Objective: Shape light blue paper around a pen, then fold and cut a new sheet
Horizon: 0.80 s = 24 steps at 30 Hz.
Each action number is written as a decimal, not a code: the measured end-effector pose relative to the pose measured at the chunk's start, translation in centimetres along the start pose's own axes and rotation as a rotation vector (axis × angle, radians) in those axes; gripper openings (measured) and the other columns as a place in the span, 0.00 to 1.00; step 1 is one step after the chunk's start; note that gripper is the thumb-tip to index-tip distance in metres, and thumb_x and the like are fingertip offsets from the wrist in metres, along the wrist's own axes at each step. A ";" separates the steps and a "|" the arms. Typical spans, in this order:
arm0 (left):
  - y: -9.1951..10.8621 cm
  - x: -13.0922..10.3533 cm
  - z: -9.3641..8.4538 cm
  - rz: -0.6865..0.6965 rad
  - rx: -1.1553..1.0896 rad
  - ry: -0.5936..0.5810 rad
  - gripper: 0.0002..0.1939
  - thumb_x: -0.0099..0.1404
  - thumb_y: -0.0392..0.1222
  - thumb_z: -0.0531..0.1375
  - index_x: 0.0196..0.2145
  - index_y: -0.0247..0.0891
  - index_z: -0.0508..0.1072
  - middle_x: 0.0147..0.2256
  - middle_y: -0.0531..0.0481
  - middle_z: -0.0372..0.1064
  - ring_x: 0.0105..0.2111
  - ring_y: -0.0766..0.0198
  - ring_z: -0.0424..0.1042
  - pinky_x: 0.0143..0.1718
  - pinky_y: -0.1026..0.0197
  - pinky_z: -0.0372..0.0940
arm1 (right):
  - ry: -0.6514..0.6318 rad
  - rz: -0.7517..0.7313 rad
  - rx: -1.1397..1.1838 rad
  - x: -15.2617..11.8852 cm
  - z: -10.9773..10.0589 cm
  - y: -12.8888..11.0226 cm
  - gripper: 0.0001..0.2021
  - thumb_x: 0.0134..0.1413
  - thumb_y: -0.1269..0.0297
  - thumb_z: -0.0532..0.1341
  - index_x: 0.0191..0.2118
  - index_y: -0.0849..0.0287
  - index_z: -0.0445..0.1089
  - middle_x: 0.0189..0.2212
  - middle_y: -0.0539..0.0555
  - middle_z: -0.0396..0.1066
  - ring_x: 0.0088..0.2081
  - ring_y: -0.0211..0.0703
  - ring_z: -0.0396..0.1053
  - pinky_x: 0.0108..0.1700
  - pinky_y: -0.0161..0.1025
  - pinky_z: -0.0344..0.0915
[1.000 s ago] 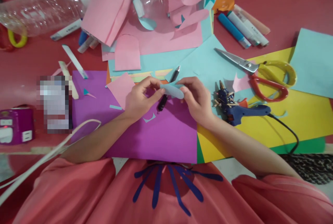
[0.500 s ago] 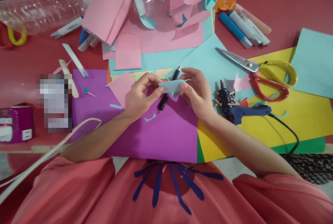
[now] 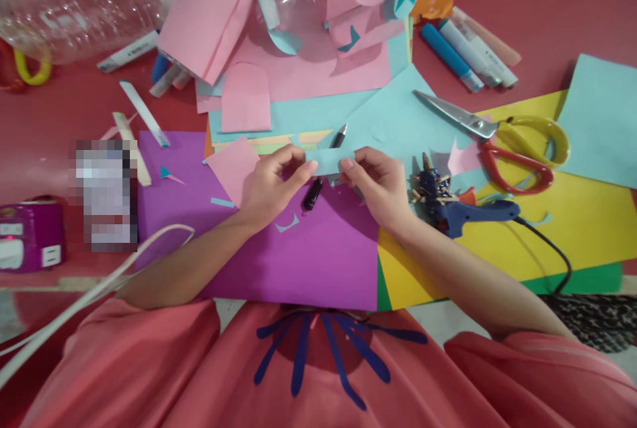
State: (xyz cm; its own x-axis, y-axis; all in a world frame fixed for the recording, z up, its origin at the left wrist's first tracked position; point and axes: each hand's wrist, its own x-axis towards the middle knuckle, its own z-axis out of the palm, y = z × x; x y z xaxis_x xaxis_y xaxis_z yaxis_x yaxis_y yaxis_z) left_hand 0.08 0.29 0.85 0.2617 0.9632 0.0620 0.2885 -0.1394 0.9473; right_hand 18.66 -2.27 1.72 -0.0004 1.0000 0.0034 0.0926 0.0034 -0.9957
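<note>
A small light-blue paper strip is stretched between my two hands above the purple sheet. My left hand pinches its left end between thumb and fingers. At the other end, my right hand grips it with the thumb on top and the fingers curled behind. Beneath the strip lies a black pen, its middle hidden by the paper. A pink paper piece rests beside my left hand. The blue hot glue gun lies to the right of my right wrist.
Large scissors with yellow and red handles lie at the right on yellow paper. Plastic bottles and a pink-wrapped box shape stand at the back. Markers lie back right. A white cable crosses the left front.
The paper strip has tilted so that its flat face shows more. My right hand has drawn its fingers in and lowered slightly; my left hand has barely moved.
</note>
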 end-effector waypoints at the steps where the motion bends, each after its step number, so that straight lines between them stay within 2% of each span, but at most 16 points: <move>1: 0.0 0.0 0.0 -0.013 0.004 -0.008 0.18 0.67 0.55 0.61 0.27 0.41 0.65 0.22 0.58 0.60 0.21 0.70 0.60 0.22 0.64 0.59 | -0.004 0.000 -0.003 0.0 0.0 0.1 0.27 0.55 0.35 0.62 0.25 0.57 0.66 0.19 0.46 0.63 0.21 0.31 0.57 0.23 0.33 0.55; 6: -0.1 -0.1 0.1 -0.043 -0.027 -0.016 0.16 0.67 0.54 0.60 0.28 0.41 0.65 0.22 0.57 0.63 0.23 0.68 0.67 0.25 0.64 0.64 | -0.020 -0.010 -0.022 0.0 0.0 0.2 0.26 0.56 0.36 0.61 0.26 0.57 0.67 0.19 0.45 0.63 0.21 0.31 0.57 0.22 0.33 0.55; 10: -0.2 -0.2 0.1 -0.019 -0.016 -0.039 0.17 0.67 0.54 0.60 0.27 0.41 0.65 0.22 0.57 0.61 0.22 0.69 0.65 0.25 0.65 0.63 | -0.036 -0.009 0.001 -0.1 -0.1 0.2 0.24 0.57 0.38 0.62 0.30 0.56 0.68 0.20 0.45 0.63 0.21 0.31 0.60 0.22 0.33 0.57; 13: 0.0 -0.1 0.1 0.015 0.019 -0.022 0.16 0.66 0.51 0.61 0.27 0.41 0.66 0.22 0.58 0.62 0.21 0.70 0.62 0.23 0.65 0.61 | -0.081 -0.013 -0.015 -0.1 -0.3 0.1 0.17 0.61 0.47 0.62 0.32 0.57 0.68 0.21 0.44 0.63 0.21 0.31 0.60 0.23 0.33 0.56; 15: 0.2 0.0 0.1 0.032 0.006 0.019 0.13 0.65 0.49 0.61 0.27 0.41 0.68 0.23 0.57 0.65 0.23 0.70 0.64 0.24 0.66 0.62 | -0.145 -0.036 -0.067 -0.1 -0.4 0.1 0.12 0.62 0.55 0.62 0.32 0.57 0.68 0.20 0.44 0.62 0.21 0.31 0.58 0.24 0.33 0.56; 18: 0.5 0.0 0.0 0.059 -0.009 0.067 0.10 0.65 0.48 0.61 0.30 0.41 0.70 0.27 0.55 0.70 0.27 0.68 0.69 0.28 0.65 0.65 | -0.255 -0.175 -0.182 -0.2 -0.3 0.1 0.08 0.60 0.64 0.62 0.29 0.57 0.67 0.22 0.45 0.64 0.25 0.34 0.60 0.30 0.35 0.59; 21: 0.5 -0.2 -0.1 0.087 0.033 0.013 0.10 0.66 0.48 0.61 0.31 0.41 0.72 0.29 0.54 0.73 0.28 0.68 0.71 0.30 0.65 0.66 | -0.291 -0.305 -0.236 -0.2 -0.2 0.2 0.09 0.59 0.66 0.62 0.27 0.56 0.65 0.24 0.48 0.66 0.29 0.37 0.63 0.34 0.37 0.62; 24: 0.5 -0.5 -0.1 0.099 0.072 -0.096 0.09 0.66 0.48 0.62 0.32 0.41 0.73 0.26 0.56 0.73 0.24 0.71 0.69 0.26 0.67 0.63 | -0.257 -0.255 -0.188 -0.3 -0.1 0.1 0.07 0.60 0.66 0.60 0.30 0.57 0.67 0.27 0.49 0.68 0.30 0.36 0.64 0.35 0.36 0.63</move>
State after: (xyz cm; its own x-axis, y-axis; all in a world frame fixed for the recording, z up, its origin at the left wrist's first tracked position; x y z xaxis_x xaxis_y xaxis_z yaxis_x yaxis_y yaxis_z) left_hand -0.01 -0.23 1.35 0.3777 0.9181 0.1203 0.3214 -0.2518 0.9129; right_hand 18.81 -2.56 1.60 -0.2933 0.9346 0.2015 0.2373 0.2753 -0.9316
